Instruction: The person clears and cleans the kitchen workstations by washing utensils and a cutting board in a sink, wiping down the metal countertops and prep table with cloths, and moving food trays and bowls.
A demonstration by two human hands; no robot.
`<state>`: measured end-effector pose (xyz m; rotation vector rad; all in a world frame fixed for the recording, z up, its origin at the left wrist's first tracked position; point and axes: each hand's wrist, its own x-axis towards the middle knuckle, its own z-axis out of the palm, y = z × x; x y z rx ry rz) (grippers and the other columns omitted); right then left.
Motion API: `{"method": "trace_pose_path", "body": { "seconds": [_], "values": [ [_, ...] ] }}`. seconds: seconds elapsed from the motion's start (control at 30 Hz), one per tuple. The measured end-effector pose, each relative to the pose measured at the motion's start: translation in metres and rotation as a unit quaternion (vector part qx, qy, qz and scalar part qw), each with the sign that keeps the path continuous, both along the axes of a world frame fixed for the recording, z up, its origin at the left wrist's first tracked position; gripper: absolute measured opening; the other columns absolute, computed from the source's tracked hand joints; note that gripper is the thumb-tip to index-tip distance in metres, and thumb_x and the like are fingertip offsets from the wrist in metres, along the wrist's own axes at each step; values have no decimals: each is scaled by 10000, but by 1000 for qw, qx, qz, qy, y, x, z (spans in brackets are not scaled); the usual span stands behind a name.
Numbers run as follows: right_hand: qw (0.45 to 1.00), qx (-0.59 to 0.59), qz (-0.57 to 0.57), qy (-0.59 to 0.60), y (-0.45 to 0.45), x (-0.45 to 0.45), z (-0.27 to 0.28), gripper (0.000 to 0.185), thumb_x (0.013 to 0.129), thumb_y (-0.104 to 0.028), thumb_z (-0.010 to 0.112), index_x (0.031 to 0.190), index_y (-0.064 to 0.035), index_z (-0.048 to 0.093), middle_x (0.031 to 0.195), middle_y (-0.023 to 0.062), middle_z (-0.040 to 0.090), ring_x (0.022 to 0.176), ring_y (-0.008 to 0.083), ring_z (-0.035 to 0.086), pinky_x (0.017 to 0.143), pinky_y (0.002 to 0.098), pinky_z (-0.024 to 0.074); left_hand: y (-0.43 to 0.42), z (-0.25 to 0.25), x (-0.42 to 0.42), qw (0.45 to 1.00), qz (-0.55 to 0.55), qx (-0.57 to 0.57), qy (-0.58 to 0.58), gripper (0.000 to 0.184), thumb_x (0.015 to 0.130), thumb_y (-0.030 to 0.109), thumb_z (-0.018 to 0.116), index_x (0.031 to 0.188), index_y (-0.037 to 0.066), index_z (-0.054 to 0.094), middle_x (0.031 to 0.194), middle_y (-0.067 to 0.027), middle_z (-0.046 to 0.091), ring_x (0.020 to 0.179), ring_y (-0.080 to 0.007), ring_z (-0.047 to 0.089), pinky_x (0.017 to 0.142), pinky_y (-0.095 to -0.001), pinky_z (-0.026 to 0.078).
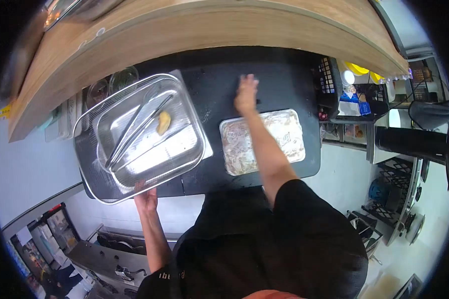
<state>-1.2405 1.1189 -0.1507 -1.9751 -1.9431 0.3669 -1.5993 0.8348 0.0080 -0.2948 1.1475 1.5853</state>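
Observation:
My left hand (146, 199) is closed on the near rim of a wire mesh basket (91, 162), its fingers partly hidden beneath. The basket is tilted on the left of the black counter, together with a shiny metal pan (149, 157). In it lie metal tongs (134, 133) and one small yellowish piece of food (163, 123). My right hand (246, 94) is over the counter with fingers stretched out, holding nothing. Below it, my forearm crosses above a rectangular tray (289, 137) with a whitish, wrinkled, film-like covering.
A wooden shelf (224, 30) runs across the far side of the black counter (204, 84). Black plastic baskets (366, 99) with packets stand at the right. Clear round containers (123, 78) sit behind the mesh basket. A lower metal counter (97, 259) is at the lower left.

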Motion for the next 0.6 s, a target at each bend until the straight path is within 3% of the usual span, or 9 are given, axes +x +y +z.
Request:
{"method": "trace_pose_path", "body": {
  "seconds": [0.07,0.2,0.3,0.4,0.43,0.47,0.5,0.53,0.6],
  "values": [
    [996,2,39,-79,-29,-77,11,638,788,-21,455,1400,-27,277,1496,203,93,1368,431,62,1113,487,101,-18,15,-12,999,22,22,30,257,879,110,522,1107,-5,549,1133,-150,580,1051,-273,555,870,-407,505],
    [950,21,223,218,-53,-133,20,628,678,113,454,1277,-74,490,1404,143,372,1315,323,319,1090,374,254,-31,27,-25,997,23,68,35,285,856,44,533,1124,-50,529,1176,-179,559,1083,-281,540,947,-385,462],
    [914,63,193,352,-26,-88,79,610,651,127,463,1224,-71,533,1310,147,482,1244,304,426,1042,347,338,-37,22,-31,991,56,120,-5,317,851,9,517,1155,-79,501,1202,-204,535,1109,-295,520,982,-405,439],
    [970,138,23,199,10,40,135,508,752,78,436,1232,-66,519,1272,160,505,1174,315,486,997,345,380,-51,12,-33,987,86,135,-13,325,849,14,519,1159,-83,496,1190,-221,534,1112,-303,517,975,-413,447],
    [950,127,-69,276,15,84,143,441,803,46,452,1231,-44,511,1263,156,511,1158,295,499,985,343,383,-57,9,-34,987,84,134,-1,333,844,27,531,1158,-80,497,1182,-221,537,1096,-310,526,951,-423,464],
    [945,179,-93,257,39,147,99,400,854,-2,469,1252,-37,490,1272,156,502,1171,275,485,994,340,366,-58,6,-33,988,83,131,12,341,839,40,543,1157,-76,498,1175,-221,539,1081,-317,535,927,-433,482],
    [957,249,-100,110,48,198,71,388,886,-48,478,1274,-24,465,1295,157,483,1199,285,459,1008,350,351,-58,11,-27,990,77,115,17,318,816,46,564,1112,-61,526,1127,-200,567,1032,-318,562,851,-442,525],
    [950,202,-140,195,68,258,7,456,833,-97,510,1286,-68,471,1307,179,469,1255,309,394,1032,390,326,-67,5,-30,989,90,112,23,318,816,46,564,1112,-61,526,1127,-200,567,1032,-318,562,851,-442,525],
    [941,89,-313,-91,72,234,12,456,837,-133,516,1288,-78,473,1315,182,458,1267,312,368,1017,392,342,-85,-9,-33,989,123,78,-38,257,806,44,555,1049,-38,558,1074,-172,595,981,-307,585,791,-431,547]
  ]
}}
